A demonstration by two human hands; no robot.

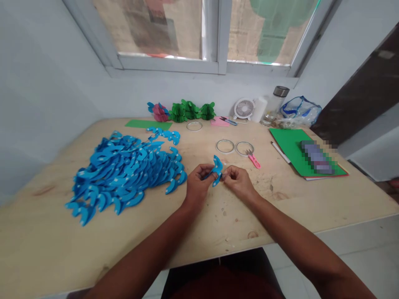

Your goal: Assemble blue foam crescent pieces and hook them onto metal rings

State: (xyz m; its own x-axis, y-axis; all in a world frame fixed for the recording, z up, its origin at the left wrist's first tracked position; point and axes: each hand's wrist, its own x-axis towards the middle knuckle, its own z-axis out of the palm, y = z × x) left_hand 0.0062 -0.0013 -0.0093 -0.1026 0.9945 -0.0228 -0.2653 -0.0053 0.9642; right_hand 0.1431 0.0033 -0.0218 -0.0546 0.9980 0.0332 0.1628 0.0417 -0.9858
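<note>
1. The left hand is over the middle of the surface, toward its near edge; its grip is closed on a blue piece, held between thumb and fingers.
2. The right hand is just beside it, to the right; its grip is closed, fingertips pinched together at the piece's right side. Whether anything is between those fingertips cannot be told.
3. The piece is curved, with pale marks on it, and stands up out of the left hand.
4. To the left of the hands, a large pile of similar blue pieces spreads toward the left edge.
5. Beyond the pile, a green strip lies near the far left corner.
6. Along the far edge, from left to right, are a pink-and-blue ornament, green ornaments, pink paper with a blue-handled tool on it, a fan, a bottle and a clear bag.
7. One ring lies before the green ornaments; two more lie beyond the hands, and pink snips touch the right one.
8. Toward the right edge, a pen lies beside green sheets, which bear a blurred object.
</note>
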